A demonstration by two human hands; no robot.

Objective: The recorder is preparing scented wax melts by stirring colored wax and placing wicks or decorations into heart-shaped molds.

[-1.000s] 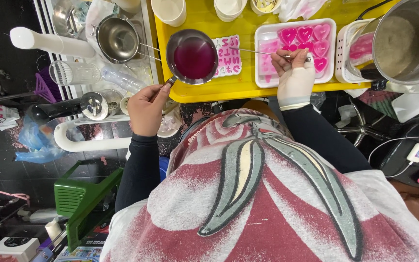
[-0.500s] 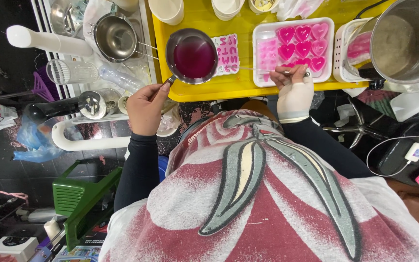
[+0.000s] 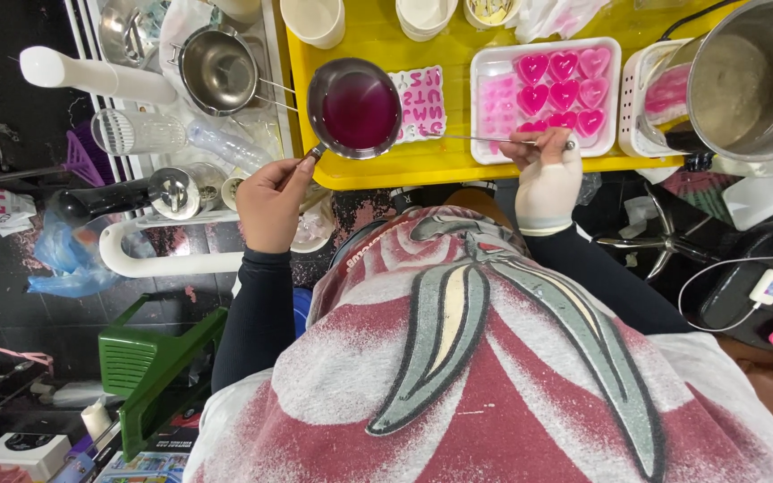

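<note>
two hands busy, head view: left hand (image 3: 270, 201) pinches handle of small steel saucepan of magenta liquid (image 3: 355, 107) on yellow table (image 3: 378, 165); white-gloved right hand (image 3: 547, 174) grips thin metal rod (image 3: 494, 139) by white tray of pink heart moulds (image 3: 547, 89). looks mid-filling; more pouring wd need steady tilt.
</note>
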